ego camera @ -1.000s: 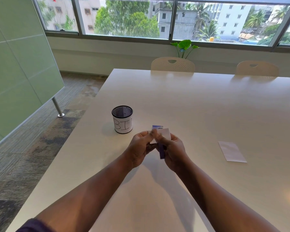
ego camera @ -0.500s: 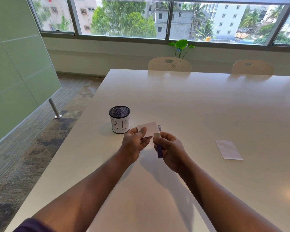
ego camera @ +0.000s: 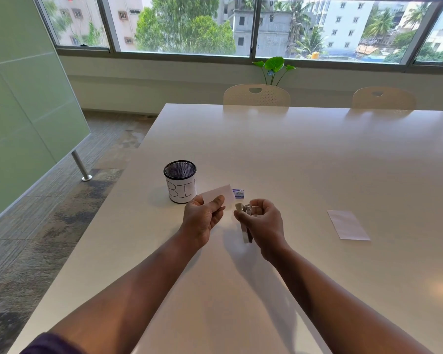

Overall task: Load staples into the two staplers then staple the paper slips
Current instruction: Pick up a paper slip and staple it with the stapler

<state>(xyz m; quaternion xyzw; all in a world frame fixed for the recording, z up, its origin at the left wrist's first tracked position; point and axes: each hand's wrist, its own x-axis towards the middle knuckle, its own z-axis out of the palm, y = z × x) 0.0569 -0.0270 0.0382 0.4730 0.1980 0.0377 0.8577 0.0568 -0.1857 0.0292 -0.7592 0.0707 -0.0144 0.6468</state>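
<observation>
hands meet above the near part of a white table (ego camera: 304,162), a paper slip (ego camera: 221,196) pinched between thumb and fingers of the left hand (ego camera: 202,219) and a small stapler (ego camera: 246,227) clenched in the right hand (ego camera: 265,223). the slip's free end points right and away from the person, toward the stapler's metal head, which sits just beside it but apart, a narrow gap showing between them. the stapler's long axis runs from the thumb down toward the person, its tail poking out below the palm; whether its mouth is agape cannot be told. the left hand is the nearer to the mesh cup (ego camera: 180,181) marked "bi", standing upright just beyond it; its inside looks dark and nothing can be made out in it. a small staple box (ego camera: 239,193) lies flat just behind the slip. a second paper slip (ego camera: 348,224) rests well apart to the right, nearer the right hand. a second stapler is not in view. the likely next move would bring the held slip's edge rightward into the stapler.
</observation>
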